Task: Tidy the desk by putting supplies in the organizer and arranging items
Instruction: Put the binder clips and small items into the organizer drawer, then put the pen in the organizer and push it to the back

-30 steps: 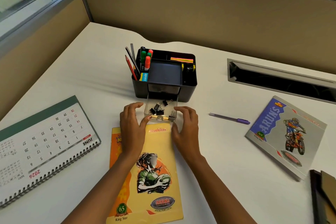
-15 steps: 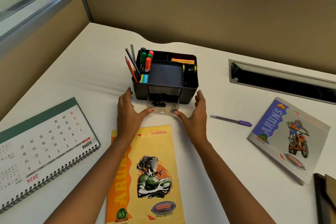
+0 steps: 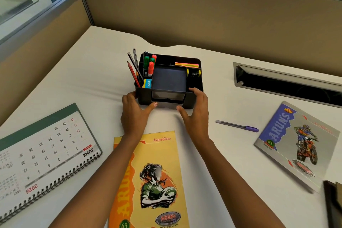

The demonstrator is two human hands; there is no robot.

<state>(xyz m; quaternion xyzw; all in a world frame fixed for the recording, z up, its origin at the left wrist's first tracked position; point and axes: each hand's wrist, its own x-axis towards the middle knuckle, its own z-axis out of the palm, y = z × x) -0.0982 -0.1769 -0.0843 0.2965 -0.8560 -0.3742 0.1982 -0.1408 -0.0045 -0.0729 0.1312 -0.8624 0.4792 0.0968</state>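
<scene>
The black desk organizer [image 3: 145, 96] stands at the middle of the white desk. It holds pencils [image 3: 134, 72], markers [image 3: 149, 66] and bright sticky notes [image 3: 187, 65]. Its clear drawer [image 3: 167, 105] sits pushed in, with only the front showing. My left hand [image 3: 133, 114] clasps the organizer's front left corner, thumb against the drawer front. My right hand [image 3: 197, 114] clasps the front right corner, fingers over the rim and thumb at the drawer. A purple pen [image 3: 237, 126] lies loose to the right.
A yellow notebook [image 3: 153, 181] lies under my forearms. A blue and grey notebook [image 3: 296, 146] lies at the right, a spiral calendar [image 3: 42, 152] at the left. A cable slot [image 3: 286, 83] is cut into the desk at back right. A dark object [image 3: 333, 203] touches the lower right edge.
The clear drawer with binder clips slid from pulled out to nearly fully in. Both hands moved forward from the drawer's sides to the organizer's front corners.
</scene>
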